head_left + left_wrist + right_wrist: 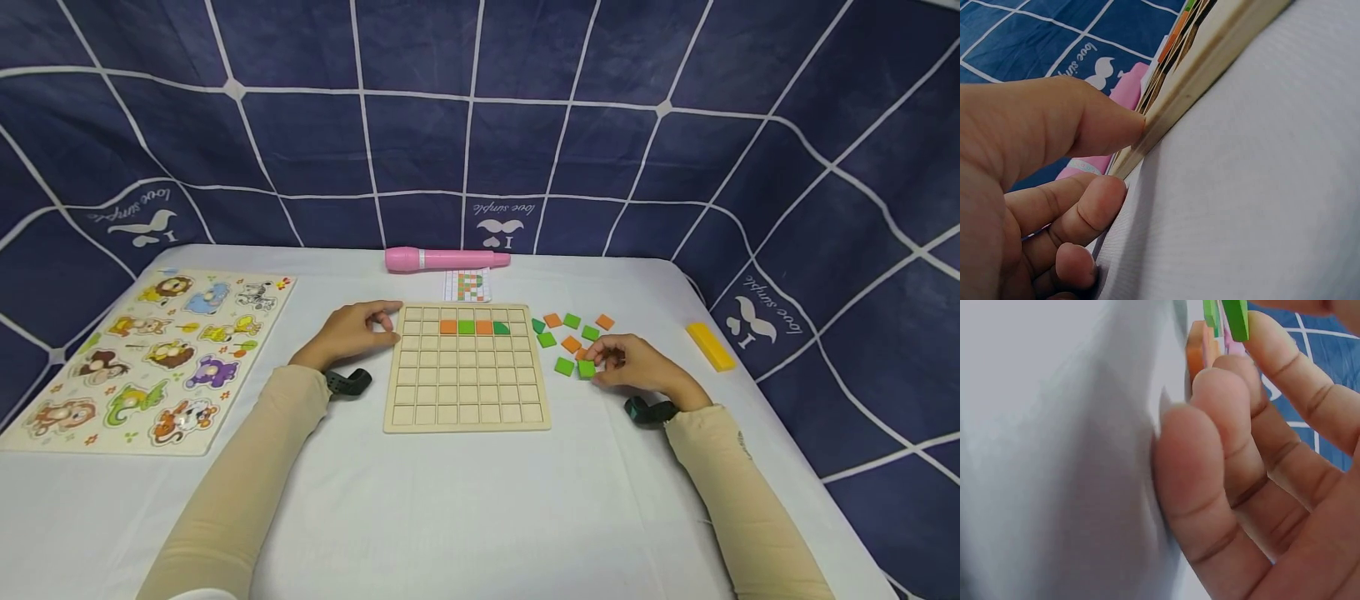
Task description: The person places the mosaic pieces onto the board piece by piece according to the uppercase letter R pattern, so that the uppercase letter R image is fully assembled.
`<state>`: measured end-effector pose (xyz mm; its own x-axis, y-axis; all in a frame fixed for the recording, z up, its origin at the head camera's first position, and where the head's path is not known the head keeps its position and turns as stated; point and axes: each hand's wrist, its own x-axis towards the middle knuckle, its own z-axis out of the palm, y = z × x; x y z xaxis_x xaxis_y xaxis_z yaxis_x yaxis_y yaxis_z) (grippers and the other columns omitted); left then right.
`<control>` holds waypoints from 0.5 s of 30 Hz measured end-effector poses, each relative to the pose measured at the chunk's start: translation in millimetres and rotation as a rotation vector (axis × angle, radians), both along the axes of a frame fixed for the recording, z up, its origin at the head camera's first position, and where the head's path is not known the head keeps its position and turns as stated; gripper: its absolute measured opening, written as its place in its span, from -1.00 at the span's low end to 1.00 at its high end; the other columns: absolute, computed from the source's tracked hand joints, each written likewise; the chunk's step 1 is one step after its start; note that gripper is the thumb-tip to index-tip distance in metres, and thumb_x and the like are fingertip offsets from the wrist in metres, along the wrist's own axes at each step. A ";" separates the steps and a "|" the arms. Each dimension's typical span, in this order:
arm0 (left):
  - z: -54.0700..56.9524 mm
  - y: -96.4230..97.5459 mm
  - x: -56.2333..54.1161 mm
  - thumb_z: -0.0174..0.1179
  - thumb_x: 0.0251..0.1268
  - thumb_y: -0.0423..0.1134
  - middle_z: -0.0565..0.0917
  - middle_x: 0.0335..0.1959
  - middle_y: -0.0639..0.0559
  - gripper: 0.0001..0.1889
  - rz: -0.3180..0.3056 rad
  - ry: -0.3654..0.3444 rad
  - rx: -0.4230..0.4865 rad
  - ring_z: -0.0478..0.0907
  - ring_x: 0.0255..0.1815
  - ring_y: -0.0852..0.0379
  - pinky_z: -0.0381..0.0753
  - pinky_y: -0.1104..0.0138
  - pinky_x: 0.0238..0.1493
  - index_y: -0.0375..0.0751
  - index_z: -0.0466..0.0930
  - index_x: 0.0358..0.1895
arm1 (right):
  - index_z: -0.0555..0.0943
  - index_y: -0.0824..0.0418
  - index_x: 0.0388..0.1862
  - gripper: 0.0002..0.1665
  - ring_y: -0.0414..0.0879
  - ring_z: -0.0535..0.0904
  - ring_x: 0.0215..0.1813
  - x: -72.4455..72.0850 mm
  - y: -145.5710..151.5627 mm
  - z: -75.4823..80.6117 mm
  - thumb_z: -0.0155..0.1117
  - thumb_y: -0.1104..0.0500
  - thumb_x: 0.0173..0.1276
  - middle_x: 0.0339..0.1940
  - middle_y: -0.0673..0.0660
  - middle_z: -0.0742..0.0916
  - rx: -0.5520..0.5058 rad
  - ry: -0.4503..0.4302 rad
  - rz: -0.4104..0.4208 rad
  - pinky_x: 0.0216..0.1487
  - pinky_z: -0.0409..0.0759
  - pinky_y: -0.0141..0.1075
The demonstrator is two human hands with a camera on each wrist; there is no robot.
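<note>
A square wooden grid board [468, 374] lies on the white table between the hands. One of its upper rows bears an orange tile [448, 327], a green tile [467, 327], a second orange tile [484, 327] and a dark green rounded piece [501, 328]. My left hand [351, 333] rests at the board's left edge, its thumb [1113, 128] touching the side and the other fingers loosely bent. To the right of the board, my right hand [637, 365] pinches a green square tile [586, 369] between thumb and index finger, its other fingers close to the tabletop.
Loose green and orange tiles [572, 343] are scattered between board and right hand. Behind the board lie a patterned card [467, 285] and a pink microphone-shaped stick [450, 260]. An animal puzzle board [82, 440] covers the left side; a yellow block [711, 347] lies far right.
</note>
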<state>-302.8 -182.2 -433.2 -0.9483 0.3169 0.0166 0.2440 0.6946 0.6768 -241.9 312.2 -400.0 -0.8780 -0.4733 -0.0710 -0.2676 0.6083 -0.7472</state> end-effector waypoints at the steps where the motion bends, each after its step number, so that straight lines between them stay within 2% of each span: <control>1: 0.4 -0.4 0.3 0.42 0.30 -0.17 0.72 -0.13 0.00 -0.30 0.002 0.001 -0.002 0.39 -0.32 0.05 0.33 0.17 -0.15 -0.20 0.54 0.53 | 0.70 0.46 0.00 -0.65 -0.14 0.50 -0.28 -0.1 -1.0 0.8 0.55 0.44 0.23 -0.17 0.18 0.73 0.003 0.005 -0.010 -0.19 0.50 -0.39; 5: 1.9 -0.5 1.7 0.41 0.32 -0.15 0.71 -0.11 0.00 -0.30 0.006 -0.001 -0.006 0.41 -0.29 0.05 0.34 0.16 -0.12 -0.19 0.54 0.54 | 0.69 0.46 0.03 -0.63 -0.10 0.51 -0.25 1.0 -4.9 4.3 0.55 0.42 0.25 -0.14 0.20 0.73 -0.003 0.000 -0.033 -0.17 0.51 -0.38; 10: 2.6 0.4 2.9 0.41 0.32 -0.14 0.71 -0.11 0.00 -0.28 0.001 -0.012 -0.009 0.42 -0.25 0.04 0.34 0.16 -0.08 -0.20 0.52 0.55 | 0.68 0.48 0.05 -0.62 -0.11 0.55 -0.19 2.3 -8.7 3.8 0.54 0.44 0.27 -0.13 0.20 0.74 -0.028 -0.019 -0.019 -0.12 0.54 -0.40; 15: 2.0 0.9 2.8 0.40 0.32 -0.13 0.70 -0.12 0.02 -0.29 0.000 -0.001 -0.023 0.42 -0.24 0.05 0.34 0.17 -0.09 -0.19 0.53 0.55 | 0.65 0.53 0.05 -0.62 -0.15 0.57 -0.19 1.9 -12.9 3.6 0.52 0.46 0.28 -0.17 0.20 0.73 -0.100 -0.031 -0.015 -0.11 0.56 -0.42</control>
